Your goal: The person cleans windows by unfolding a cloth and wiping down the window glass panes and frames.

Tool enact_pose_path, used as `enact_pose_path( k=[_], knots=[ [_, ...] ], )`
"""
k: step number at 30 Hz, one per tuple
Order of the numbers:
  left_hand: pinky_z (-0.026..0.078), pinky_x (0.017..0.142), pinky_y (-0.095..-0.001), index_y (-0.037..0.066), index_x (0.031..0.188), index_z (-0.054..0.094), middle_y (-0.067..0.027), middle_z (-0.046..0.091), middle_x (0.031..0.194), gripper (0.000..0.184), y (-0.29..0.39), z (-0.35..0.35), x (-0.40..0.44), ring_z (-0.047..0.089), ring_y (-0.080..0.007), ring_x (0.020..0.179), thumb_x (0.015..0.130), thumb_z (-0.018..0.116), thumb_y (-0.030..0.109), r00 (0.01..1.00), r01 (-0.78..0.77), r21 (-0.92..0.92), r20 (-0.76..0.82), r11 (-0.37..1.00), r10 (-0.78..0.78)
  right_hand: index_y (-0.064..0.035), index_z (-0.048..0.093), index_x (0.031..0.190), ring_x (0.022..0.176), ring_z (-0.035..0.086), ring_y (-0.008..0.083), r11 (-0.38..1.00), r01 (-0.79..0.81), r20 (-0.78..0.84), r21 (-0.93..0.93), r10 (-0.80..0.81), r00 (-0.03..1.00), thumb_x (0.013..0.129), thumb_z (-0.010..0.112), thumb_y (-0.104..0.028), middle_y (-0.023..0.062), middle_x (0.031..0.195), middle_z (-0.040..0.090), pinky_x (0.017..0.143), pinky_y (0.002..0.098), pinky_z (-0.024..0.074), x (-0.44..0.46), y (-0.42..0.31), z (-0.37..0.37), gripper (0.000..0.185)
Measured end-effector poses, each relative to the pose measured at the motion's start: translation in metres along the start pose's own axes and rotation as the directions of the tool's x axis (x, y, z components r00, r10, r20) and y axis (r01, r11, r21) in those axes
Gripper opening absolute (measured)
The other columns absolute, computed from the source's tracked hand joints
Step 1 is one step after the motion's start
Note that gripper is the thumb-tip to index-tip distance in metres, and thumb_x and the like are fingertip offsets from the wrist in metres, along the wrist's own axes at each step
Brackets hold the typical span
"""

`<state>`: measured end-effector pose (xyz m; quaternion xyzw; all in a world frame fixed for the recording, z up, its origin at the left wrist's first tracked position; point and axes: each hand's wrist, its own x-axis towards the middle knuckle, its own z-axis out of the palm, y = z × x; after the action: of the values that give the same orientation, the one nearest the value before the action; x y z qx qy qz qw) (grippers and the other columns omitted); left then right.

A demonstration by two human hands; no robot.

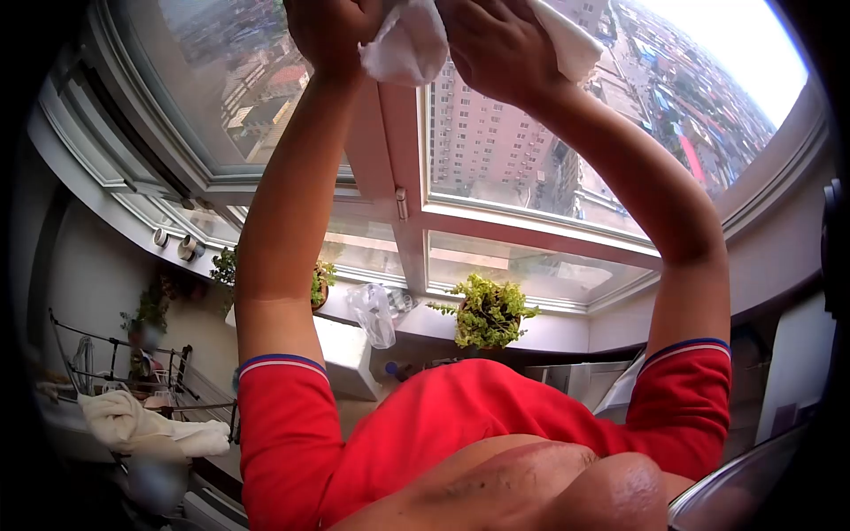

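Both my arms reach up to the top edge of the view, in front of the window. Soft white material, a cloth or paper towel (407, 44), hangs between my hands. My left hand (329, 37) is closed at its left side, with its fingertips partly cut off by the frame. My right hand (503, 51) is closed on the white material too, and a white flap (571, 42) sticks out past its outer side. Behind my hands are the window frame (390, 150) and the glass pane (496, 150), with a small latch (401, 203) on the middle upright.
On the sill below stand a leafy potted plant (490, 311), a clear plastic bag (374, 314) and a second plant (320, 281) partly behind my left arm. Small pots (189, 248) sit farther left. A dark metal rack (115, 341) with a cream towel (146, 427) stands low left.
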<state>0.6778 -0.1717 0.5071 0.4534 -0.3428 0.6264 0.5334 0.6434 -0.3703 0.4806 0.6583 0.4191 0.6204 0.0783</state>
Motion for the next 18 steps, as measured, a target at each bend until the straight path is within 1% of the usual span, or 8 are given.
enact_pose_path(
  k=[1,3,8,12,14,16,17,18],
  knots=[
    [0.043,0.112,-0.0498,-0.003,0.130,0.058,-0.0264,0.056,0.140,0.042,0.004,0.001,-0.001,0.053,-0.0447,0.131,0.091,0.067,0.007,1.000,0.007,0.023,0.018,1.000,-0.008,-0.0074,0.074,0.108,0.129,0.059,0.0221,1.000,-0.003,0.001,0.010,0.003,1.000,0.084,0.067,-0.007,0.0045,0.128,0.065,0.105,0.0435,0.0464,-0.026,-0.029,0.003,0.025],
    [0.041,0.114,-0.0495,-0.003,0.131,0.058,-0.0262,0.055,0.141,0.042,-0.010,-0.005,-0.002,0.051,-0.0447,0.133,0.091,0.067,0.008,0.927,-0.372,0.605,0.211,0.703,0.309,-0.0057,0.074,0.112,0.128,0.061,0.0216,0.977,-0.098,0.211,0.189,0.057,0.976,0.085,0.066,-0.002,0.0039,0.130,0.067,0.110,0.0427,0.0435,-0.083,-0.072,0.011,0.029],
    [0.041,0.115,-0.0509,-0.002,0.134,0.056,-0.0254,0.054,0.143,0.046,-0.004,-0.009,-0.007,0.050,-0.0446,0.135,0.090,0.067,0.007,0.934,-0.358,0.603,0.218,0.713,0.284,-0.0104,0.070,0.118,0.136,0.054,0.0224,0.788,-0.228,0.528,0.572,-0.141,0.837,0.086,0.068,-0.012,0.0050,0.133,0.065,0.123,0.0439,0.0335,-0.206,-0.152,0.032,0.033],
    [0.039,0.116,-0.0539,-0.002,0.135,0.054,-0.0248,0.054,0.145,0.049,-0.005,-0.015,-0.001,0.049,-0.0443,0.137,0.089,0.067,0.007,0.922,-0.385,0.599,0.218,0.702,0.320,-0.0200,0.074,0.108,0.137,0.054,0.0215,0.879,-0.132,0.470,0.459,-0.114,0.875,0.084,0.069,-0.012,0.0005,0.137,0.064,0.122,0.0470,0.0339,-0.188,-0.138,0.031,0.025],
    [0.039,0.116,-0.0540,-0.002,0.135,0.054,-0.0247,0.055,0.144,0.049,-0.008,-0.013,0.000,0.050,-0.0444,0.136,0.089,0.067,0.007,0.918,-0.392,0.604,0.212,0.694,0.334,-0.0171,0.076,0.101,0.137,0.056,0.0210,0.940,-0.045,0.292,0.338,-0.060,0.954,0.088,0.065,-0.012,0.0010,0.139,0.065,0.122,0.0483,0.0299,-0.130,-0.093,0.025,0.018],
    [0.040,0.116,-0.0540,-0.002,0.134,0.056,-0.0249,0.055,0.143,0.047,-0.009,-0.013,0.002,0.051,-0.0446,0.136,0.089,0.067,0.008,0.918,-0.392,0.605,0.205,0.693,0.340,-0.0183,0.076,0.100,0.137,0.056,0.0219,0.992,-0.095,0.145,0.082,0.082,0.986,0.089,0.071,-0.013,0.0007,0.139,0.065,0.120,0.0498,0.0317,-0.053,-0.034,0.013,0.013],
    [0.040,0.116,-0.0539,-0.002,0.133,0.056,-0.0250,0.056,0.143,0.046,-0.016,-0.015,0.003,0.051,-0.0447,0.135,0.089,0.067,0.008,0.910,-0.409,0.607,0.214,0.681,0.355,-0.0197,0.075,0.093,0.129,0.061,0.0196,0.985,-0.142,-0.029,-0.097,0.140,0.990,0.084,0.072,-0.012,-0.0019,0.128,0.070,0.109,0.0481,0.0437,-0.009,-0.001,0.002,0.012],
    [0.040,0.116,-0.0539,-0.002,0.133,0.056,-0.0251,0.056,0.143,0.046,-0.019,-0.016,0.000,0.051,-0.0447,0.135,0.090,0.067,0.008,0.902,-0.425,0.609,0.224,0.669,0.369,-0.0167,0.076,0.095,0.129,0.061,0.0193,0.932,-0.346,0.004,0.107,0.347,0.938,0.085,0.072,-0.013,-0.0006,0.132,0.068,0.107,0.0473,0.0454,0.015,0.031,-0.003,0.012]
  ],
)
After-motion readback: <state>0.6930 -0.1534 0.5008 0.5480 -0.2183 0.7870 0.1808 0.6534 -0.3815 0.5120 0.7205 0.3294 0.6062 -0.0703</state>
